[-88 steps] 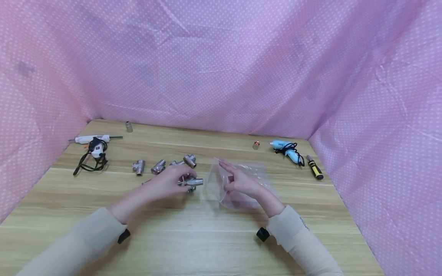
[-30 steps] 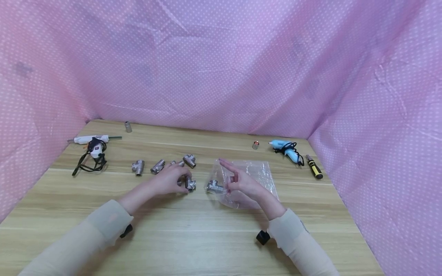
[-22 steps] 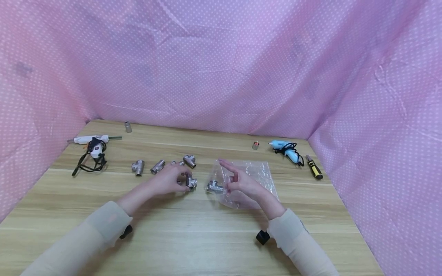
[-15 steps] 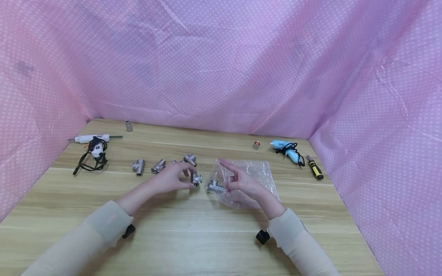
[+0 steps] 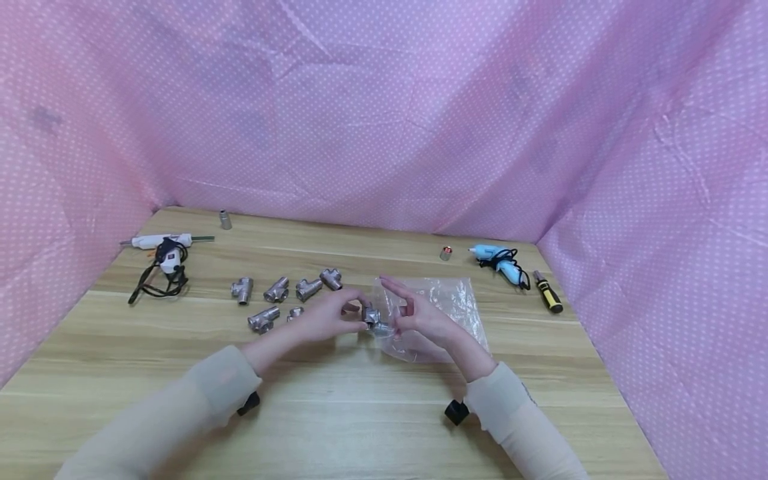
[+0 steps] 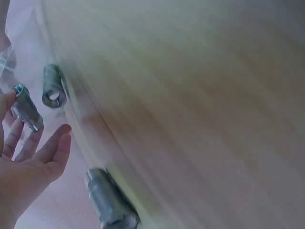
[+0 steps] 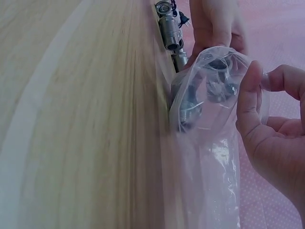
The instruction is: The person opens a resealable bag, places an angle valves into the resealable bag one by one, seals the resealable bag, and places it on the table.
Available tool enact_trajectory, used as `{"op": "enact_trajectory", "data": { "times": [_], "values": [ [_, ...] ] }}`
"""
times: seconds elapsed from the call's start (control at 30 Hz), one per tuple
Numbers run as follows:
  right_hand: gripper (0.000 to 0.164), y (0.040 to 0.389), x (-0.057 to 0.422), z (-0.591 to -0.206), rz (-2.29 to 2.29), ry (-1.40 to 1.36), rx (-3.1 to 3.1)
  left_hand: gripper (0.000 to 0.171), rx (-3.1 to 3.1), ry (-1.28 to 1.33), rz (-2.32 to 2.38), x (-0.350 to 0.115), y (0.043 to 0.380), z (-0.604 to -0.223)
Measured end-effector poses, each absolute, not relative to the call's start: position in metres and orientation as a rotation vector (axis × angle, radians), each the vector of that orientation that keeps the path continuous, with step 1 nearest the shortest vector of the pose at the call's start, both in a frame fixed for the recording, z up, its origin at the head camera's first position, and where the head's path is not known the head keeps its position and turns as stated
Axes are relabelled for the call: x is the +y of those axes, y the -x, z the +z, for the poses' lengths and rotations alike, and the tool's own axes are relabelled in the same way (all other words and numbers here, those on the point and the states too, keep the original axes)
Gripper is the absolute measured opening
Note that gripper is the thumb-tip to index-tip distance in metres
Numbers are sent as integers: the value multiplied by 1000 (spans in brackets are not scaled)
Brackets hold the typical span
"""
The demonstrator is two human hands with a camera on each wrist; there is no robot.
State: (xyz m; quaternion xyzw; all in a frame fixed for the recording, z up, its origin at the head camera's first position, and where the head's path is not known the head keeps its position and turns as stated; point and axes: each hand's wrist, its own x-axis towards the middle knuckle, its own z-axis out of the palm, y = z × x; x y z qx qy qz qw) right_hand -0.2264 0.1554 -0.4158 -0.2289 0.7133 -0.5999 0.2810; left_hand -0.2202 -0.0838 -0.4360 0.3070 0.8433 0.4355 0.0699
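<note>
In the head view my left hand [image 5: 329,316] pinches a silver tee pipe fitting [image 5: 371,315] between thumb and fingers at the mouth of a clear plastic bag [image 5: 453,310]. My right hand [image 5: 427,323] pinches the rim of that bag and keeps it spread. Seen from the right wrist, the bag's mouth gapes round the held fitting [image 7: 220,81], while a second tee fitting [image 7: 189,109] lies lower inside the film. The left wrist view shows the held fitting [image 6: 27,109] at my fingertips, its far end hidden by the thumb.
Several more tee fittings [image 5: 277,290] lie on the wooden table [image 5: 336,413] left of the bag. A white corded tool [image 5: 161,241] and a small metal cylinder [image 5: 225,219] are back left. Back right are another cylinder [image 5: 446,253], a blue glue gun [image 5: 501,262] and a yellow-black screwdriver [image 5: 549,293].
A first tee fitting went from my left hand into the bag. My left hand then picked up another from the table and carried it right to the bag's mouth. The right hand barely moved.
</note>
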Motion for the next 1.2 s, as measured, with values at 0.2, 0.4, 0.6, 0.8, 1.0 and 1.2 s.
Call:
{"op": "enact_trajectory", "data": {
  "times": [0.2, 0.4, 0.6, 0.8, 1.0, 1.2],
  "values": [
    [88, 227, 155, -418, -1621, 653, 1902, 36, 2554, -868, 1372, -73, 221, -443],
    [89, 228, 154, -417, -1617, 706, 1904, 33, 2603, -760, 1383, -70, 221, -446],
    [88, 226, 153, -416, -1635, 699, 1897, 33, 2554, -649, 1501, -67, 218, -444],
    [89, 226, 152, -417, -1661, 649, 1876, 37, 2677, -629, 1439, -67, 211, -442],
    [89, 227, 151, -417, -1635, 691, 1897, 39, 2615, -816, 1380, -67, 211, -441],
    [88, 226, 148, -418, -1655, 666, 1843, 39, 2520, -818, 1432, -69, 214, -440]
  ]
}}
